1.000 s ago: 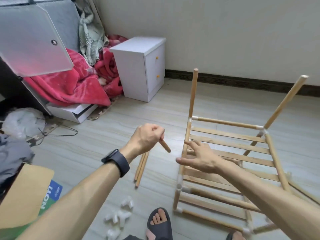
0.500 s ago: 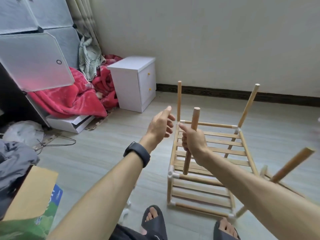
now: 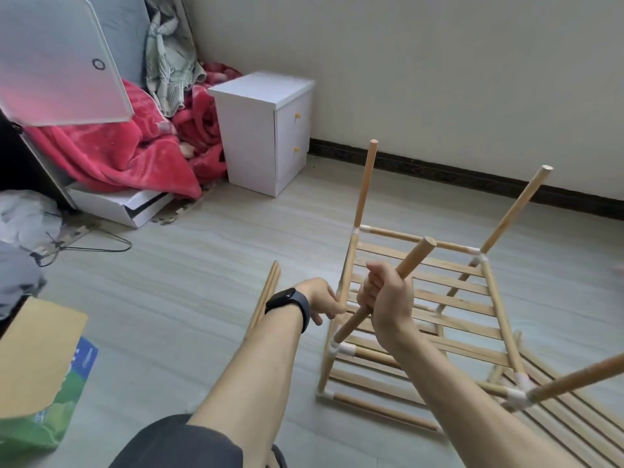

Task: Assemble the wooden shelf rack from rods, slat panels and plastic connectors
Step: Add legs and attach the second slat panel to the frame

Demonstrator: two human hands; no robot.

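The partly built wooden rack (image 3: 425, 298) lies on the floor, with slat panels between side rods. Three upright rods (image 3: 366, 184) stick out of its corners. My right hand (image 3: 388, 298) grips a fourth rod (image 3: 417, 256) that tilts up to the right. Its lower end meets the white plastic connector (image 3: 337, 347) at the rack's near left corner. My left hand (image 3: 319, 298), with a black watch on the wrist, holds the rack's left side rod (image 3: 347, 265) just above that connector. Two loose rods (image 3: 266, 298) lie on the floor left of my left hand.
Another slat panel (image 3: 574, 420) lies flat at the lower right. A white nightstand (image 3: 266, 136) stands against the wall, beside a red blanket (image 3: 128, 153). A cardboard box and green bag (image 3: 37, 376) sit at the lower left, and a wire hanger (image 3: 101, 246) lies on the floor.
The rod went from my left hand to my right, which brought its lower end down to the near left connector. My left hand dropped onto the rack's left side rod.
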